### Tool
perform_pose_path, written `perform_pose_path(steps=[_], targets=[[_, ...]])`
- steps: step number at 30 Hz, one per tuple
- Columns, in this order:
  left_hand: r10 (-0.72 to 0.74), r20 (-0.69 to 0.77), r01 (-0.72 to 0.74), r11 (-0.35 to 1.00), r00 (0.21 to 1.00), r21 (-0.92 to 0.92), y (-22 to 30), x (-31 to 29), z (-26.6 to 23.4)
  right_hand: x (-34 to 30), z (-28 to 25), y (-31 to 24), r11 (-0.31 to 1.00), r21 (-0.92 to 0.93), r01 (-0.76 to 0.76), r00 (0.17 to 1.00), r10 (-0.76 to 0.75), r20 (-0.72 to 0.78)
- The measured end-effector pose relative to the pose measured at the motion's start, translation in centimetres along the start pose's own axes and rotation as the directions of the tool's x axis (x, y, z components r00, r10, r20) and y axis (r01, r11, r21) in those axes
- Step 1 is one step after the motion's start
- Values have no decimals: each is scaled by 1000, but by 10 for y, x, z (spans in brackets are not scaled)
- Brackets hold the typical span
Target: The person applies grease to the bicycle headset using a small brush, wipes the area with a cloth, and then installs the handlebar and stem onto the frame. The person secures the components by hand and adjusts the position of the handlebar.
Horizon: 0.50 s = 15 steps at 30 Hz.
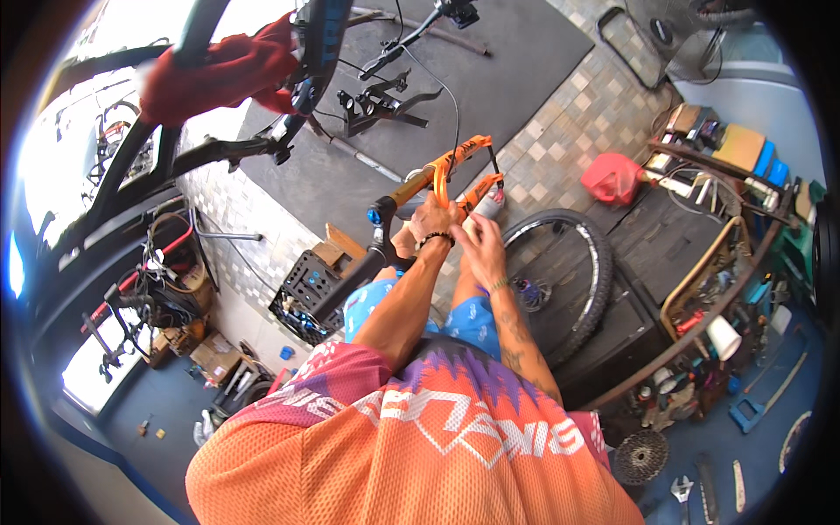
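Observation:
An orange bicycle suspension fork (pixel 455 159) lies across in front of my body, with a gold upper tube (pixel 408 190) and a blue cap (pixel 376 214). Its black steerer tube (pixel 339 296) points down to the left, beside my thigh. My left hand (pixel 435 216) is closed around the fork near its orange arch. Close beside it, my right hand (pixel 484 248) has bent fingers drawn together by the lower orange leg (pixel 479 191). Whatever those fingertips pinch is hidden. A dark bracelet circles my left wrist.
A bike frame (pixel 184 157) with a red cloth (pixel 219 79) hangs at upper left. To the right lie a bicycle wheel (pixel 604 271) and a red container (pixel 612 179). A black crate (pixel 306 289) stands left; brake levers (pixel 385 105) rest on the mat.

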<state>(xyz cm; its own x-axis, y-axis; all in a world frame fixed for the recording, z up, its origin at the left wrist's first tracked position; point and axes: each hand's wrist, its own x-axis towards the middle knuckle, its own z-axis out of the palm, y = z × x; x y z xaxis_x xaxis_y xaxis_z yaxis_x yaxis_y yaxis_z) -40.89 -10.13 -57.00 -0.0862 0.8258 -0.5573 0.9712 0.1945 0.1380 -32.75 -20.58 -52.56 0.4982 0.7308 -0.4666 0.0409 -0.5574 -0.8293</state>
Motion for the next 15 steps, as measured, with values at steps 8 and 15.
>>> perform_pose_path(steps=[8,15], targets=[[242,143,-266,947,960,183,18,-48,-87,66,4,-56,907,121,-403,737,243,631],[428,295,-446,895,854,-7,23,-55,-135,77,17,-50,916,198,-349,849,219,481]])
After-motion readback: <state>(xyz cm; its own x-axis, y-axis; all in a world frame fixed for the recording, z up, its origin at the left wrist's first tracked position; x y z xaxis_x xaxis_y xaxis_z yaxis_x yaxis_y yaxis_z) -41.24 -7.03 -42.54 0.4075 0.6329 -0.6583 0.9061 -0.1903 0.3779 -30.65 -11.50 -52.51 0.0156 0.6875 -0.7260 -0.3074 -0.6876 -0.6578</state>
